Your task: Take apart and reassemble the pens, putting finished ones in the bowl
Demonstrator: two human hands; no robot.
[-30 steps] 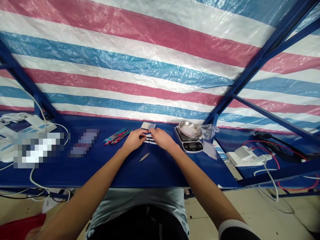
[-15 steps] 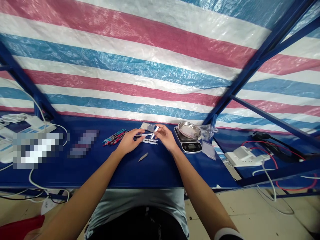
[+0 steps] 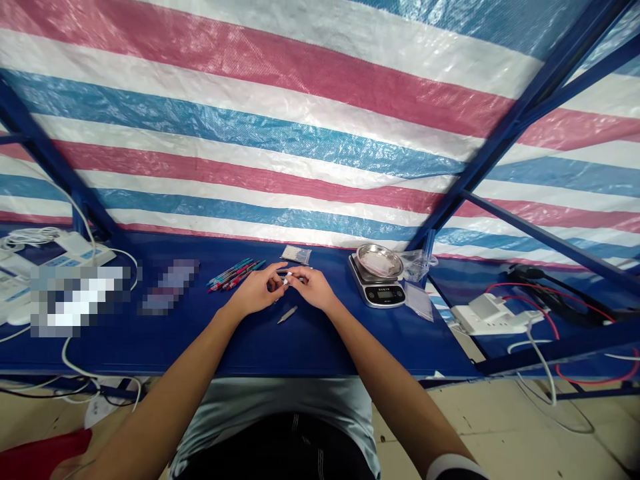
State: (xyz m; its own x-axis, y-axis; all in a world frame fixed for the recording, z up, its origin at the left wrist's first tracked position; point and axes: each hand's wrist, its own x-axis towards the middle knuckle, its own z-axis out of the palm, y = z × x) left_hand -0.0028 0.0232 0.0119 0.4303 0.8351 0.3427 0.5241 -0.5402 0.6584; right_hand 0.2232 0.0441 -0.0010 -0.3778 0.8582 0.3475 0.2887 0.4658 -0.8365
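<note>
My left hand [image 3: 256,291] and my right hand [image 3: 311,289] meet at the middle of the blue table [image 3: 125,347]. Their fingertips close on a small white pen part [image 3: 287,282], though the fingers hide most of it. Other white pen-like pieces under the hands are mostly hidden. A short metal piece [image 3: 287,315] lies just below my hands. Several red and blue pens [image 3: 233,275] lie to the left, and a small clear packet [image 3: 296,254] lies behind my fingers.
To the right stands a digital kitchen scale [image 3: 377,295] holding a steel bowl [image 3: 380,261], beside a clear plastic bag [image 3: 417,265]. Power strips [image 3: 493,315] and cables lie at both sides. Blurred patches hide objects on the left. A striped tarpaulin [image 3: 320,120] hangs behind.
My hands have moved closer together. The white piece held up in my right hand earlier now sits lower, between the fingertips of both hands.
</note>
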